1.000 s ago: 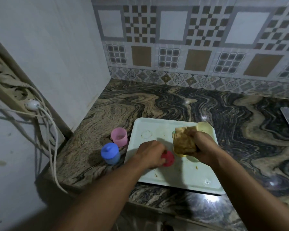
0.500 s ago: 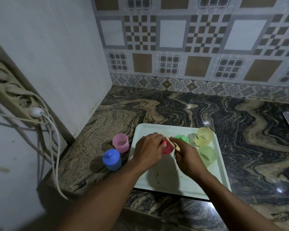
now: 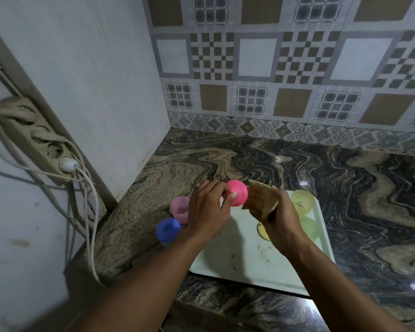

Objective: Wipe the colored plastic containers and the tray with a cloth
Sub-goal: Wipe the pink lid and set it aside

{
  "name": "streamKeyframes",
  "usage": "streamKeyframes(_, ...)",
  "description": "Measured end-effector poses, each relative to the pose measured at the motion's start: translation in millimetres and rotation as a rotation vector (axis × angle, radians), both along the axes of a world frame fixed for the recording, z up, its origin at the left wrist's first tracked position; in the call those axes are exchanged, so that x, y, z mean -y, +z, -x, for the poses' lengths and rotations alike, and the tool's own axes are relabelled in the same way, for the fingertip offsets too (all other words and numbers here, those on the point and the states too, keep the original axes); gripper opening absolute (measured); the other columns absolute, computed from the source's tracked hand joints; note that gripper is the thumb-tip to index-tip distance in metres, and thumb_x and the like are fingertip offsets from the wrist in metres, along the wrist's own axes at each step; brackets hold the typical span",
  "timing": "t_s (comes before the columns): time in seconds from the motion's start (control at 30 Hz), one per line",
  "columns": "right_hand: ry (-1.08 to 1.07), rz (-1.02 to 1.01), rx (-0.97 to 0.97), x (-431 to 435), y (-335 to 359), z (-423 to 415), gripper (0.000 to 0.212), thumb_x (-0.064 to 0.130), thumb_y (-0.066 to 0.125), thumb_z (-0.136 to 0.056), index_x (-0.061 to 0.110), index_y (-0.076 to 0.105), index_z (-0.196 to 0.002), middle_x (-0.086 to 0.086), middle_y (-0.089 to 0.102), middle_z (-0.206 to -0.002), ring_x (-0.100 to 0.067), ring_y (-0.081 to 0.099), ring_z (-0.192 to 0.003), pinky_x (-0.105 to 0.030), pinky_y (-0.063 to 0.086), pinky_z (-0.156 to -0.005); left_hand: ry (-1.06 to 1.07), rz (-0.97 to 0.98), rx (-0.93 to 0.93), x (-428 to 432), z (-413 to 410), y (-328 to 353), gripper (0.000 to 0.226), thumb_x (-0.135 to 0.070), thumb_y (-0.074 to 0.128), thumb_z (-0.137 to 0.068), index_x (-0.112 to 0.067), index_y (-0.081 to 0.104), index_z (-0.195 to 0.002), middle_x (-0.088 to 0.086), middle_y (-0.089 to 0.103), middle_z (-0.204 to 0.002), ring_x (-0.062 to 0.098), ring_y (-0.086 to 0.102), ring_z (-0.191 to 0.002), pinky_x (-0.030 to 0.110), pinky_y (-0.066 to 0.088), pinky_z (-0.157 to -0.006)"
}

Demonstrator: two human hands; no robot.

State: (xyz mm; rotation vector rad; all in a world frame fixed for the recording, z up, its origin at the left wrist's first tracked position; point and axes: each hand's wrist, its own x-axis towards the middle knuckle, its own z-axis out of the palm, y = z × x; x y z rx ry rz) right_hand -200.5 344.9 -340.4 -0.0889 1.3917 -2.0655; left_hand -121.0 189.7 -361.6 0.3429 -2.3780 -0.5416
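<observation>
The round bright-pink plastic container [image 3: 237,192] is held above the white plastic tray [image 3: 237,259], pinched in the grip of the left hand [image 3: 206,209]. Just right of it, the right hand [image 3: 280,216] clutches a crumpled brown cloth [image 3: 261,200].

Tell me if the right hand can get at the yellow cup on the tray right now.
Probably yes. The yellow cup stands on the tray just beyond the right hand, with nothing between them. That hand grips the cloth, though, so it could wipe but hardly grasp it.
</observation>
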Motion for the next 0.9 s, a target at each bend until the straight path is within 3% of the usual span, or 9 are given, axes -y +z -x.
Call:
streamKeyframes(0.07,0.070,0.108,0.096,6,6,-1,0.062,0.046,0.024,-0.105,0.006,0.065,-0.128,-0.019,0.071,-0.122,-0.031,0.067,-0.116,-0.041,0.048,-0.099,0.003,-0.025,-0.022,-7,3,0,0.024,-0.035,0.059,-0.093,-0.014,0.060,-0.083,0.001,0.063,-0.082,0.025,0.053,-0.079,0.041,0.045,-0.068)
streamKeyframes(0.13,0.016,0.088,0.113,12,1,-6,0.057,0.043,0.029,-0.108,0.003,0.066,-0.124,-0.023,0.072,-0.116,-0.036,0.067,-0.115,-0.047,0.049,-0.103,0.018,-0.058,-0.043,-12,5,1,0.027,-0.037,0.056,-0.094,-0.013,0.061,-0.083,0.001,0.063,-0.083,0.024,0.053,-0.080,0.042,0.045,-0.068)
streamKeyframes(0.3,-0.019,-0.182,-0.336,14,-3,-10,0.022,0.015,0.051,-0.105,0.006,0.070,-0.112,-0.017,0.076,-0.095,-0.033,0.074,-0.084,-0.033,0.060,-0.072,0.016,-0.046,-0.035,-15,3,7,0.023,-0.035,0.056,-0.092,-0.017,0.059,-0.078,-0.005,0.062,-0.079,0.021,0.052,-0.079,0.039,0.044,-0.068)
streamKeyframes(0.37,0.027,-0.222,-0.465,10,0,-9,0.018,0.015,0.054,-0.104,0.010,0.070,-0.109,-0.017,0.076,-0.090,-0.039,0.071,-0.080,-0.043,0.062,-0.070,0.024,-0.093,-0.039,-10,4,13,0.024,-0.037,0.053,-0.093,-0.019,0.061,-0.079,-0.007,0.062,-0.081,0.018,0.053,-0.080,0.036,0.043,-0.071)
streamKeyframes(0.5,0.182,-0.328,-0.623,4,10,-2,0.019,0.016,0.054,-0.104,0.009,0.070,-0.107,-0.022,0.074,-0.085,-0.044,0.069,-0.077,-0.052,0.059,-0.072,-0.135,-0.578,0.283,15,11,38,0.011,-0.030,0.066,-0.093,-0.021,0.072,-0.091,-0.007,0.071,-0.086,0.010,0.064,-0.081,0.032,0.052,-0.075)
streamKeyframes(0.57,0.252,-0.334,-0.649,1,16,3,0.020,0.016,0.053,-0.104,0.005,0.070,-0.109,-0.023,0.073,-0.086,-0.042,0.070,-0.074,-0.050,0.060,-0.069,-0.222,-0.663,0.447,27,13,51,0.010,-0.031,0.072,-0.091,-0.021,0.076,-0.090,-0.002,0.074,-0.083,0.011,0.065,-0.076,0.038,0.055,-0.074)
streamKeyframes(0.73,0.330,-0.181,-0.472,-4,21,10,0.025,0.017,0.053,-0.103,0.001,0.068,-0.114,-0.025,0.070,-0.082,-0.032,0.065,-0.064,-0.028,0.046,-0.057,-0.429,-0.746,0.714,42,19,81,0.018,-0.031,0.073,-0.091,-0.014,0.078,-0.087,0.001,0.074,-0.079,0.014,0.065,-0.073,0.030,0.052,-0.076)
streamKeyframes(0.83,0.296,-0.030,-0.319,-6,13,12,0.035,0.024,0.059,-0.096,-0.001,0.067,-0.118,-0.031,0.067,-0.086,-0.035,0.061,-0.067,-0.038,0.034,-0.061,-0.488,-0.869,0.575,35,20,81,0.011,-0.021,0.067,-0.095,-0.015,0.074,-0.090,-0.012,0.070,-0.072,0.000,0.059,-0.067,0.016,0.045,-0.069)
streamKeyframes(0.9,0.220,0.118,-0.137,-5,9,8,0.038,0.019,0.059,-0.093,-0.005,0.064,-0.121,-0.026,0.068,-0.093,-0.033,0.063,-0.070,-0.038,0.040,-0.063,-0.449,-0.997,0.420,27,21,71,0.011,-0.017,0.064,-0.096,-0.014,0.072,-0.090,-0.016,0.065,-0.066,0.002,0.051,-0.064,0.017,0.039,-0.062)
